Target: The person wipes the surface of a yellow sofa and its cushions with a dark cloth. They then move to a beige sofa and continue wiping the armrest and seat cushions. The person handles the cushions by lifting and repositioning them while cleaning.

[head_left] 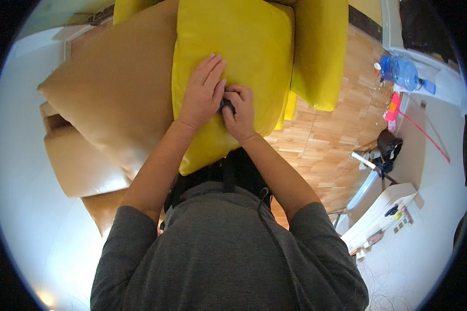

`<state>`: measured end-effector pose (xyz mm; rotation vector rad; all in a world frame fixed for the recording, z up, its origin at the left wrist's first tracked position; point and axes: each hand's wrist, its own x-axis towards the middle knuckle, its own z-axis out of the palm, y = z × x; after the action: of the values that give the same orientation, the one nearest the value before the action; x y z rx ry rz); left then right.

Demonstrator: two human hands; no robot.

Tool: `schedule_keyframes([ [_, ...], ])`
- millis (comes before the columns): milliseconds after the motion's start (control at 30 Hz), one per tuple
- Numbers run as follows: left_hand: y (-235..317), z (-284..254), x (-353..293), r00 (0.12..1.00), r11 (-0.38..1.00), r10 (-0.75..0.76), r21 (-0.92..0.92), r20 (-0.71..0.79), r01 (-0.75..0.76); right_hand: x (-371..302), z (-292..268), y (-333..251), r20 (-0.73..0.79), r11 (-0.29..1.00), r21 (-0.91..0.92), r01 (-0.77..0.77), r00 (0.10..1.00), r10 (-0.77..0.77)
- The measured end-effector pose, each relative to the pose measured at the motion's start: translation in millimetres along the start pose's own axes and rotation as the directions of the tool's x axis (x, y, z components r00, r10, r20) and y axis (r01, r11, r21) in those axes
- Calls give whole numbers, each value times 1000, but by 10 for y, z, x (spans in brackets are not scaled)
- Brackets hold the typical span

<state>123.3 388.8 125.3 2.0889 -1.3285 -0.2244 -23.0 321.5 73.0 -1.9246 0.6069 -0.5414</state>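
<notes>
A yellow, leather-like cushion [249,46] lies in front of me, with both hands on its middle. My left hand [202,93] rests flat, its fingers stretched out over the yellow surface. Close beside it, my right hand [239,115] is curled round a small dark object [226,105]. The fingers cover most of that object, so its kind cannot be made out. The left thumb side comes right up to it; whether it touches is unclear.
A large tan cushion [124,83] adjoins on the left, above more tan seating [83,160]. The yellow armrest [319,57] rises to the right. On the wooden floor [321,140] farther right are a blue water jug [399,71], a pink broom [393,106] and a dark bag [388,145].
</notes>
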Motion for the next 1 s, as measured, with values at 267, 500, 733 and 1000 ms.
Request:
schedule_keyframes([
  [267, 95, -19, -62, 869, 877, -454, -268, -197, 398, 1113, -237, -105, -85, 984, -133, 121, 987, -133],
  [500, 16, -60, -142, 809, 763, -566, -476, -161, 438, 546, -16, -148, 121, 980, -162, 117, 988, -98],
  [733, 22, -184, -287, 737, 604, -664, -671, -125, 430, 953, -70, -420, 176, 957, -169, 236, 962, -206],
  [1000, -190, -79, -401, 749, 514, -659, -768, -69, 382, 126, 28, -586, 551, 888, -239, 393, 808, -209],
])
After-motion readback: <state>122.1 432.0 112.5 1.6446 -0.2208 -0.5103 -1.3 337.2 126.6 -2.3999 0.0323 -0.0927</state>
